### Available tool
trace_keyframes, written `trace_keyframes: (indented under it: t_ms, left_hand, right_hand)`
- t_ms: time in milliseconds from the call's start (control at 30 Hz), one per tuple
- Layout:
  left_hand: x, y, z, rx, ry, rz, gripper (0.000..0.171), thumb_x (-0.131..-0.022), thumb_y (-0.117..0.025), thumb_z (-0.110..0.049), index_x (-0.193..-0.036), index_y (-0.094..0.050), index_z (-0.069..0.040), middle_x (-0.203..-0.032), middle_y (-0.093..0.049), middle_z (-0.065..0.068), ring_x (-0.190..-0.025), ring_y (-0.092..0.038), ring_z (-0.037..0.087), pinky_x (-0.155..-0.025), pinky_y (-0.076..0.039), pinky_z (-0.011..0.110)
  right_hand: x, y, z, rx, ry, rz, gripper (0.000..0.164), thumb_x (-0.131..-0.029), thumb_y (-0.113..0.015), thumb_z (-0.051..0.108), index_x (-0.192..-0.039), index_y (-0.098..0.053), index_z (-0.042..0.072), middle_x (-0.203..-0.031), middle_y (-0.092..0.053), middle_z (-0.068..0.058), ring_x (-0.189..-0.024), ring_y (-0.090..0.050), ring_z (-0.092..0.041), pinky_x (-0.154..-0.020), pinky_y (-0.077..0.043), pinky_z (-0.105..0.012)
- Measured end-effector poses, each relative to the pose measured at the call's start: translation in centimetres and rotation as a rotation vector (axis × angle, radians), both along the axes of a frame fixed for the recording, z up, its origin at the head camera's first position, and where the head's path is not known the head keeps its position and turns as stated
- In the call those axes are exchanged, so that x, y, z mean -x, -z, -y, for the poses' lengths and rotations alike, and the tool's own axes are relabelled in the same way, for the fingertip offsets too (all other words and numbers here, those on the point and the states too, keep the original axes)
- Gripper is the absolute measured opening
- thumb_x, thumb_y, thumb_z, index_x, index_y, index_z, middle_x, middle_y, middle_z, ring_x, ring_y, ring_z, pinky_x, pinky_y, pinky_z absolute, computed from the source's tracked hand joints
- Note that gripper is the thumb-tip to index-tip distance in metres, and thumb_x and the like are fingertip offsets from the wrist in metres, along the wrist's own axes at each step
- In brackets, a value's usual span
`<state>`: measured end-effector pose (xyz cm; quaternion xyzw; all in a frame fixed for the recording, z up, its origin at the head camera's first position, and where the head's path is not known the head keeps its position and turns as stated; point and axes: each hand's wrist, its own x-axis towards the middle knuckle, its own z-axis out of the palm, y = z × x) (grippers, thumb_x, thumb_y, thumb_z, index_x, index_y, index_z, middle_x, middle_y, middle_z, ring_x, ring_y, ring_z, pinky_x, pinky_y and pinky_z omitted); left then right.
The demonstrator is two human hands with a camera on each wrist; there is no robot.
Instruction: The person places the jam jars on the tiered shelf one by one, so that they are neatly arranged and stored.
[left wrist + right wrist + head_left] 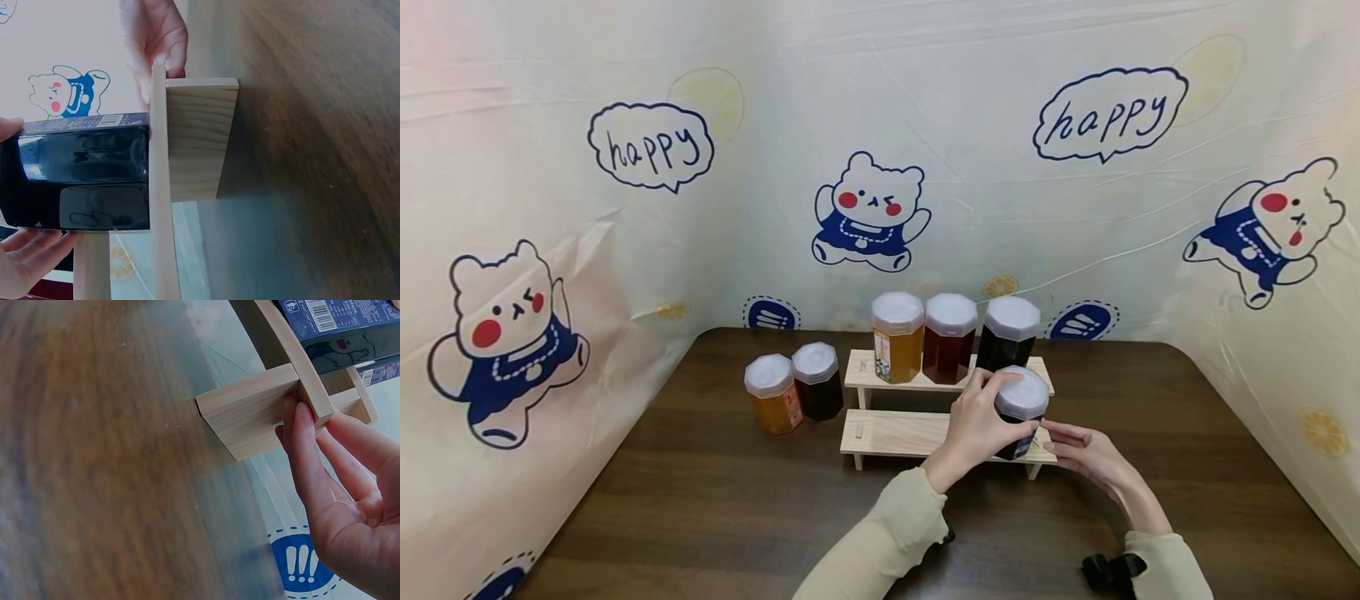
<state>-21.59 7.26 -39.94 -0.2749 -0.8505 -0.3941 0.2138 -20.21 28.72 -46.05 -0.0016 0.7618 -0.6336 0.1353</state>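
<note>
My left hand point(973, 425) grips a dark octagonal jar point(1024, 398) with a white lid, at the right end of the lower step of a wooden two-step rack point(898, 432). In the left wrist view the jar point(81, 175) stands with its base against the board. Pinched between the thumb and fingers of my right hand point(350, 506) is the right end of the lower board point(303, 369), just above its leg. On the upper step stand an amber jar point(900, 350), a dark red jar point(950, 346) and a black jar point(1006, 342).
Left of the rack, an orange jar point(777, 404) and a dark jar point(820, 392) stand side by side on the brown wooden table point(700, 517). A printed cloth point(970, 108) with cartoon bears hangs behind and along both sides.
</note>
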Motion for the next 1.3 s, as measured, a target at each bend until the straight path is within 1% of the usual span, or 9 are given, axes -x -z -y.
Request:
trace_keyframes:
  t_ms: [133,300,400,600,733,833,1067,1200,1300]
  left_hand:
    - [-0.2,0.0,0.1,0.026,0.0,0.033,0.057,-0.067,-0.074,-0.039,-0.117,-0.051,-0.022,-0.104,-0.046,0.005,-0.086,-0.055,0.015,-0.068,-0.046,0.023]
    - [-0.5,-0.1,0.4,0.019,0.043,0.067,0.055,-0.071,-0.072,-0.037,-0.12,-0.051,-0.022,-0.11,-0.046,0.007,-0.091,-0.054,0.016,-0.075,-0.046,0.023]
    - [-0.6,-0.3,0.7,0.011,0.063,0.055,0.052,-0.073,-0.071,-0.035,-0.12,-0.052,-0.021,-0.111,-0.046,0.007,-0.093,-0.053,0.016,-0.077,-0.045,0.022]
    - [-0.7,-0.4,1.6,0.011,0.081,0.019,0.046,-0.075,-0.069,-0.033,-0.116,-0.055,-0.017,-0.113,-0.047,0.007,-0.095,-0.054,0.016,-0.078,-0.044,0.02]
    - [-0.7,-0.6,2.3,-0.002,0.084,-0.035,0.04,-0.076,-0.069,-0.028,-0.112,-0.058,-0.014,-0.109,-0.049,0.006,-0.093,-0.054,0.015,-0.076,-0.044,0.019]
    - [-0.7,-0.7,2.9,-0.025,0.08,-0.054,0.036,-0.076,-0.07,-0.024,-0.108,-0.06,-0.012,-0.105,-0.051,0.005,-0.093,-0.054,0.015,-0.076,-0.045,0.019]
    - [-0.8,-1.1,4.5,-0.105,0.071,-0.034,0.032,-0.076,-0.069,-0.021,-0.105,-0.061,-0.01,-0.106,-0.051,0.005,-0.099,-0.052,0.016,-0.081,-0.045,0.025]
    - [-0.7,-1.2,5.6,-0.145,0.057,-0.044,0.03,-0.077,-0.068,-0.021,-0.104,-0.062,-0.008,-0.105,-0.051,0.004,-0.099,-0.052,0.016,-0.083,-0.044,0.027]
    - [-0.6,-1.2,6.6,-0.161,0.037,-0.034,0.03,-0.078,-0.067,-0.021,-0.104,-0.062,-0.008,-0.105,-0.052,0.004,-0.098,-0.052,0.016,-0.083,-0.044,0.029]
  right_hand:
    - [0.0,0.0,0.0,0.001,0.002,0.0,0.061,-0.084,-0.06,0.02,-0.132,-0.034,-0.006,-0.135,-0.033,-0.024,-0.098,-0.05,0.004,-0.081,-0.046,-0.027]
    - [-0.1,0.0,-0.1,0.009,-0.002,-0.001,0.061,-0.084,-0.06,0.019,-0.132,-0.033,-0.007,-0.135,-0.034,-0.023,-0.097,-0.049,0.006,-0.081,-0.046,-0.026]
    - [-0.1,0.1,-0.1,0.016,0.0,-0.006,0.061,-0.084,-0.061,0.018,-0.132,-0.033,-0.007,-0.134,-0.036,-0.022,-0.096,-0.05,0.006,-0.08,-0.046,-0.025]
    - [0.0,0.1,-0.1,0.012,-0.002,-0.013,0.061,-0.083,-0.061,0.019,-0.131,-0.034,-0.008,-0.134,-0.035,-0.023,-0.096,-0.05,0.006,-0.08,-0.046,-0.025]
    - [-0.1,0.1,-0.1,0.007,-0.001,-0.01,0.061,-0.083,-0.061,0.018,-0.131,-0.034,-0.008,-0.134,-0.034,-0.023,-0.096,-0.05,0.006,-0.079,-0.046,-0.025]
    - [0.0,0.1,-0.1,0.009,0.0,-0.008,0.06,-0.083,-0.061,0.018,-0.131,-0.035,-0.007,-0.134,-0.034,-0.024,-0.096,-0.05,0.006,-0.079,-0.046,-0.025]
    - [0.1,0.3,-0.1,0.029,-0.003,-0.006,0.058,-0.083,-0.062,0.017,-0.13,-0.037,-0.006,-0.134,-0.036,-0.021,-0.096,-0.05,0.007,-0.08,-0.046,-0.024]
    - [0.1,0.2,-0.1,0.04,-0.013,-0.017,0.059,-0.084,-0.06,0.016,-0.131,-0.035,-0.008,-0.135,-0.031,-0.026,-0.096,-0.05,0.007,-0.079,-0.046,-0.024]
    - [0.0,0.1,-0.1,0.044,-0.025,-0.023,0.06,-0.085,-0.059,0.017,-0.131,-0.032,-0.01,-0.135,-0.025,-0.03,-0.096,-0.049,0.007,-0.079,-0.046,-0.023]
